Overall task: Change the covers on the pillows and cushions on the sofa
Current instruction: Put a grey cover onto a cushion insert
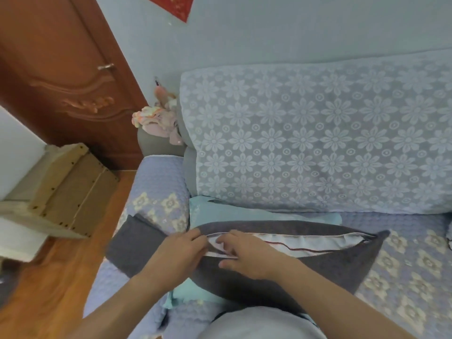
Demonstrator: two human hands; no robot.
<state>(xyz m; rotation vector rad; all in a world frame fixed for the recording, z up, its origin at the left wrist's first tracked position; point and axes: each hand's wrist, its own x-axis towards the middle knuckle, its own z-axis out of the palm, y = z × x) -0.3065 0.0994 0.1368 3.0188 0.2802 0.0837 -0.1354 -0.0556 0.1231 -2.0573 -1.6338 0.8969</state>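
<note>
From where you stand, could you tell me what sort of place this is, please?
Most likely a living room in a home. A sofa with floral throws stands against a pale blue wall, a carved wooden door is beside it, and the floor is wood.

The sofa (pixel 403 265) wore a lavender quilted seat cover with pale flower patches, which also ran over its left armrest (pixel 159 187). On the seat lay a flat light-teal cover (pixel 244 214), and across that a dark grey cushion (pixel 318 272), its long edge open on a white insert (pixel 305 244). A flower-patterned back cushion (pixel 318 138) stood along the backrest. Pink cloth (pixel 156 121) was heaped on the grey corner behind the armrest.
</note>
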